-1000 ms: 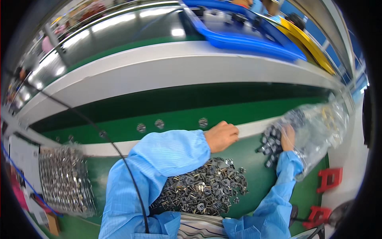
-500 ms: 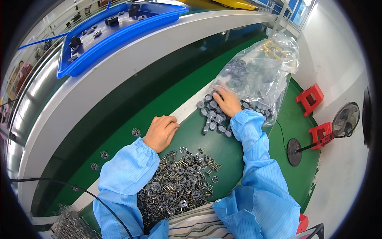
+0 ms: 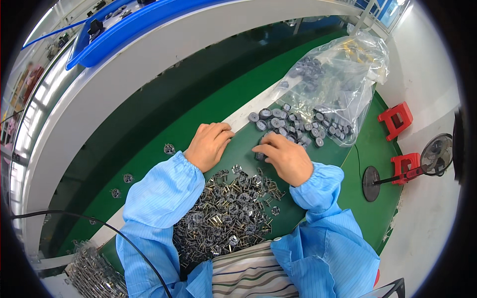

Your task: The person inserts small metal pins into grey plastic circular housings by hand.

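My left hand rests by the white strip, its fingers curled together with the tips turned down. Whatever they may hold is hidden. To its right, my right hand hangs over the green table with thumb and fingers bent around a dark grey round cap, only partly visible under the fingertips. Just beyond it lies a loose spread of grey round caps, reaching to the mouth of a clear plastic bag with more caps inside. Close to my body sits a heap of small dark plug inserts with metal pins.
A conveyor with a green belt runs along the left, carrying several single inserts. A blue tray stands on the pale ledge beyond. Clear-wrapped pin parts lie lower left. A black cable, a fan and red stools flank me.
My right hand has drawn back toward me from the bag's mouth, and a cap now shows under its fingers. More caps lie exposed. My left hand stays near the strip. The view has shifted slightly.
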A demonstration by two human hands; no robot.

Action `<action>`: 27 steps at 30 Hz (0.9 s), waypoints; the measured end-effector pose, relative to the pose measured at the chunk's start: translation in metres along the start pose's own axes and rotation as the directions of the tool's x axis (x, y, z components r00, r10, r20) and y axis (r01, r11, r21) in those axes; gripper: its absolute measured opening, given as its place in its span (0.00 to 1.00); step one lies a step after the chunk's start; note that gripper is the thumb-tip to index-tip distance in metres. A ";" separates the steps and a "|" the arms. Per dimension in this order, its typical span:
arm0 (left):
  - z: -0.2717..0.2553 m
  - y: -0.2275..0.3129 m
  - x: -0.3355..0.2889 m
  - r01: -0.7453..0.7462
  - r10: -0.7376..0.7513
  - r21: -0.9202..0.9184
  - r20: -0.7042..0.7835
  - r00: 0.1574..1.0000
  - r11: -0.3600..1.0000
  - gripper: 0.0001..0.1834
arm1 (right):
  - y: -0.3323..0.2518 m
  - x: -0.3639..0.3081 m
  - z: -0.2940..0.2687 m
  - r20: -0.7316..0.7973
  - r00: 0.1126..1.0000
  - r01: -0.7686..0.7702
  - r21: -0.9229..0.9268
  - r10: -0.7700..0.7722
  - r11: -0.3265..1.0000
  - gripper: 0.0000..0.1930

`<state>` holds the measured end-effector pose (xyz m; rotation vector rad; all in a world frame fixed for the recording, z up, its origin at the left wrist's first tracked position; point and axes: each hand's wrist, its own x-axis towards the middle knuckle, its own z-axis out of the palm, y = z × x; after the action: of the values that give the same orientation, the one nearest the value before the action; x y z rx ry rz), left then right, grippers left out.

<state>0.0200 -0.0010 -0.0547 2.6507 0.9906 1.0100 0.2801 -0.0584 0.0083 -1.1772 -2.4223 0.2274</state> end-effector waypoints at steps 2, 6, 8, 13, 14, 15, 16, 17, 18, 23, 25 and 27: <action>0.002 0.000 0.000 0.001 -0.001 -0.022 0.008 1.000 1.000 0.12 | 0.010 0.004 0.017 -0.009 1.000 0.010 0.025 -0.010 1.000 0.14; 0.005 -0.001 -0.001 0.041 -0.038 -0.141 0.024 0.999 0.989 0.13 | 0.027 0.023 0.041 -0.131 0.991 -0.019 -0.026 0.016 0.999 0.11; 0.010 -0.004 -0.008 0.146 -0.136 -0.289 0.053 0.989 0.946 0.15 | 0.030 0.031 0.045 -0.180 0.983 -0.035 0.015 0.037 0.999 0.10; 0.002 0.003 -0.003 0.263 -0.218 -0.391 0.157 0.963 0.882 0.23 | 0.014 0.027 0.067 -0.140 0.989 -0.006 0.211 0.037 0.977 0.09; 0.003 0.002 -0.004 0.235 -0.184 -0.365 0.170 0.968 0.901 0.26 | 0.014 0.026 0.066 -0.111 0.991 -0.040 0.318 0.079 0.947 0.09; 0.002 0.001 -0.003 0.204 -0.149 -0.340 0.183 0.972 0.918 0.28 | 0.015 0.026 0.063 -0.079 0.990 -0.074 0.418 0.117 0.905 0.10; 0.001 0.001 -0.003 0.205 -0.150 -0.337 0.182 0.972 0.919 0.28 | 0.013 0.026 0.054 0.022 0.988 -0.141 0.517 0.151 0.844 0.11; 0.001 0.002 -0.004 0.221 -0.161 -0.339 0.196 0.967 0.915 0.28 | 0.014 0.025 0.055 0.020 0.989 -0.138 0.517 0.149 0.845 0.11; 0.000 0.003 -0.003 0.236 -0.170 -0.341 0.212 0.962 0.910 0.28 | 0.013 0.022 0.056 0.090 0.995 -0.093 0.572 0.051 0.815 0.10; 0.008 -0.001 -0.005 0.110 -0.077 -0.232 0.148 0.986 0.967 0.26 | 0.014 0.017 0.063 0.151 0.983 0.001 0.571 -0.106 0.821 0.06; 0.007 -0.003 -0.007 0.099 -0.067 -0.215 0.152 0.986 0.971 0.25 | 0.016 0.020 0.058 0.138 0.987 -0.008 0.567 -0.085 0.824 0.06; 0.007 -0.003 -0.007 0.149 -0.112 -0.258 0.153 0.982 0.954 0.22 | 0.018 0.021 0.048 0.096 0.981 -0.193 0.565 0.168 0.802 0.05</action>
<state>0.0190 -0.0023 -0.0645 2.3636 0.9145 0.8542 0.2596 -0.0287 -0.0342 -1.1099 -2.0345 0.9770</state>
